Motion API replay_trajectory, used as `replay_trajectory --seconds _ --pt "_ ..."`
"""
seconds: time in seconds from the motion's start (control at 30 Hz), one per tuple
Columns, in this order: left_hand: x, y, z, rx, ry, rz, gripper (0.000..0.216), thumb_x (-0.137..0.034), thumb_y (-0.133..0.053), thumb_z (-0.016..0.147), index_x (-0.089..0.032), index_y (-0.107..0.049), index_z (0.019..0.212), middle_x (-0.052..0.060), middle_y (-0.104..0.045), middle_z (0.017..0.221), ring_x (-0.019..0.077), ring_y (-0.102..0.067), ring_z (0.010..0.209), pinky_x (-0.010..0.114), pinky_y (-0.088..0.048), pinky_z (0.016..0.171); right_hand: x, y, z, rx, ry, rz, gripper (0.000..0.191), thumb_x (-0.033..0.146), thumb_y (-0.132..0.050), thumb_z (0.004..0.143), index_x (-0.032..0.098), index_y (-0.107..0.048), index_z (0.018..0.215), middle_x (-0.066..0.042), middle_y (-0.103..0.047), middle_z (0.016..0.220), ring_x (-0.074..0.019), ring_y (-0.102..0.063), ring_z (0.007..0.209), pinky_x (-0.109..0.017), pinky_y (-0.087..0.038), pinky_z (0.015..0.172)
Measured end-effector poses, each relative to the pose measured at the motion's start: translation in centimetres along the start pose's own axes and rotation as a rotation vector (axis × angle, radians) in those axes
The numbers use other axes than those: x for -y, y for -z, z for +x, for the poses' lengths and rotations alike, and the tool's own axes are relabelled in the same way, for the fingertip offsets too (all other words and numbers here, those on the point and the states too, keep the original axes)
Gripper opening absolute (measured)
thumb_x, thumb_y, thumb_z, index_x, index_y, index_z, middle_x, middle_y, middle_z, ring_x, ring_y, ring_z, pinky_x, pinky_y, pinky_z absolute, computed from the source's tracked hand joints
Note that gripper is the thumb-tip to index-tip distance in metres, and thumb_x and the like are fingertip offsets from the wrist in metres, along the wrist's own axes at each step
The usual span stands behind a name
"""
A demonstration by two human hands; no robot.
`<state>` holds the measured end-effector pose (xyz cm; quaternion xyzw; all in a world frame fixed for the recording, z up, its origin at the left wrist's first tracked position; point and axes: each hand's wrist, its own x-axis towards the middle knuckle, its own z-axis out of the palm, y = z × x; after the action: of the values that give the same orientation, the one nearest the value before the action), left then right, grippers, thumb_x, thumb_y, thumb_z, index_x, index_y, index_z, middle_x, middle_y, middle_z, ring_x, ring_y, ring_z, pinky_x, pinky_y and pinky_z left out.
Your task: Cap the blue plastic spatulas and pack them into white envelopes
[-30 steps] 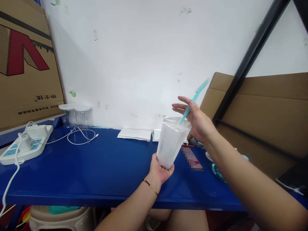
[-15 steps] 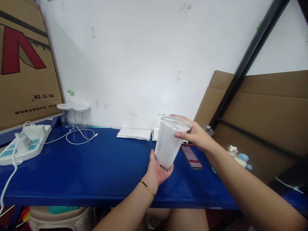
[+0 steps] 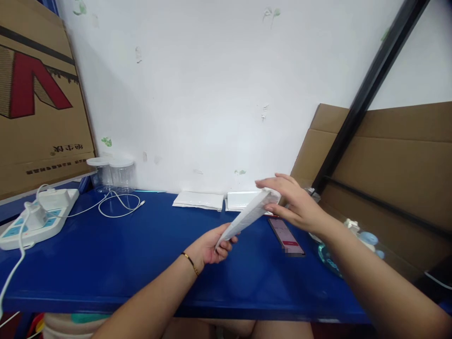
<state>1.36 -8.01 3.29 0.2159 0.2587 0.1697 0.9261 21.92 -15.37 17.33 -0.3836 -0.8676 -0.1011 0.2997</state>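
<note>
A flat white pouch (image 3: 245, 216) is tilted above the blue table, seen nearly edge-on. My left hand (image 3: 217, 245) is closed around its lower end, with the fingers wrapped underneath. At the raised upper end is my right hand (image 3: 296, 205), its thumb against the pouch and its fingers curved over the top edge. Behind, against the wall, lie two flat white packets: one packet (image 3: 198, 200) to the left, another packet (image 3: 240, 200) partly hidden by the pouch. A phone (image 3: 286, 237) with a lit screen lies below my right hand.
On the blue table (image 3: 141, 254), a power strip (image 3: 56, 216) with a white cable (image 3: 120, 209) sits at left, near clear lidded jars (image 3: 122, 174). Cardboard (image 3: 395, 179) and a black pole (image 3: 367, 94) stand at right. A teal round object (image 3: 328, 261) is partly behind my right forearm.
The pouch has turned from showing its broad face to edge-on and leans more to the right. My left hand moved left and grips it from the side; my right hand shifted slightly right and down.
</note>
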Motion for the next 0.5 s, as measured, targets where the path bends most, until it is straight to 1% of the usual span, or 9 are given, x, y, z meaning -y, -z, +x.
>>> replay_trajectory --seconds 0.07,0.13,0.2,0.23,0.27,0.3,0.37,0.43,0.5 --pt "-2.1 0.8 -0.5 0.062 0.041 -0.043 0.026 -0.026 -0.047 0.085 -0.003 -0.057 0.092 -0.001 -0.047 0.051 0.0004 -0.031 0.033 0.008 -0.018 0.03 -0.3 0.5 0.4 0.12 -0.033 -0.003 0.034 0.044 -0.054 0.083 0.026 -0.06 0.111 -0.006 -0.065 0.104 -0.024 -0.058 0.095 -0.038 -0.042 0.088" --pt "-4.0 1.7 -0.8 0.106 0.035 -0.087 0.032 -0.034 -0.049 0.083 -0.004 -0.057 0.093 -0.003 -0.044 0.047 0.0021 -0.031 0.032 0.01 -0.022 0.03 -1.5 0.4 0.7 0.152 -0.13 0.02 0.028 0.045 -0.052 0.083 0.023 -0.066 0.094 -0.005 -0.067 0.084 -0.0209 -0.061 0.076 -0.031 -0.046 0.069" --pt "-5.6 2.6 -0.9 0.136 -0.102 -0.111 0.041 -0.045 -0.051 0.08 -0.007 -0.055 0.097 0.003 -0.055 0.058 0.0041 -0.036 0.036 0.012 -0.024 0.03 -3.9 -0.6 0.9 0.048 -0.32 0.034 0.036 0.049 -0.048 0.084 0.019 -0.066 0.076 -0.003 -0.063 0.065 -0.0175 -0.057 0.059 -0.027 -0.043 0.055" --pt "-6.2 3.1 -0.8 0.131 -0.193 -0.112 0.043 -0.048 -0.05 0.079 -0.01 -0.054 0.099 0.006 -0.059 0.068 0.0051 -0.039 0.038 0.012 -0.025 0.03 -5.6 -1.4 0.9 -0.052 -0.445 0.033 0.04 0.051 -0.046 0.084 0.017 -0.063 0.072 -0.002 -0.06 0.061 -0.0167 -0.055 0.055 -0.026 -0.041 0.052" --pt "-6.7 3.6 -0.7 0.104 -0.28 -0.111 0.043 -0.049 -0.05 0.079 -0.013 -0.054 0.101 0.007 -0.061 0.076 0.0058 -0.042 0.041 0.013 -0.026 0.031 -7.6 -2.4 0.8 -0.126 -0.563 0.031 0.044 0.054 -0.045 0.083 0.016 -0.062 0.07 -0.002 -0.059 0.059 -0.016 -0.053 0.053 -0.025 -0.039 0.049" --pt "-7.1 4.3 -0.5 0.057 -0.349 -0.112 0.04 -0.048 -0.049 0.08 -0.014 -0.054 0.101 0.007 -0.061 0.079 0.0063 -0.044 0.043 0.013 -0.026 0.031 -9.7 -3.6 0.7 -0.153 -0.668 0.047 0.046 0.056 -0.044 0.082 0.015 -0.061 0.071 -0.003 -0.058 0.059 -0.0156 -0.052 0.051 -0.024 -0.037 0.046" --pt "-7.6 5.7 0.1 -0.086 -0.44 -0.14 0.029 -0.039 -0.048 0.082 -0.015 -0.053 0.097 0.004 -0.059 0.074 0.0059 -0.045 0.043 0.012 -0.026 0.032 -13.8 -6.0 0.4 -0.182 -0.884 0.08 0.049 0.056 -0.04 0.084 0.012 -0.061 0.079 -0.005 -0.06 0.062 -0.0156 -0.053 0.05 -0.024 -0.038 0.043" --pt "-7.8 7.2 0.8 -0.245 -0.49 -0.185 0.019 -0.03 -0.047 0.083 -0.015 -0.052 0.092 0.001 -0.056 0.067 0.0049 -0.045 0.042 0.011 -0.026 0.032 -17.2 -8.2 -0.1 -0.092 -1.116 -0.012 0.051 0.052 -0.032 0.087 0.01 -0.06 0.088 -0.008 -0.062 0.068 -0.0166 -0.057 0.054 -0.026 -0.042 0.048" --pt "-7.9 8.4 1.5 -0.348 -0.512 -0.208 0.014 -0.026 -0.046 0.083 -0.014 -0.05 0.089 0.0 -0.056 0.067 0.0051 -0.047 0.041 0.012 -0.028 0.033 -19.4 -9.7 -0.5 -0.03 -1.176 -0.075 0.046 0.046 -0.038 0.087 0.007 -0.062 0.085 -0.014 -0.064 0.071 -0.0215 -0.06 0.064 -0.031 -0.045 0.056"
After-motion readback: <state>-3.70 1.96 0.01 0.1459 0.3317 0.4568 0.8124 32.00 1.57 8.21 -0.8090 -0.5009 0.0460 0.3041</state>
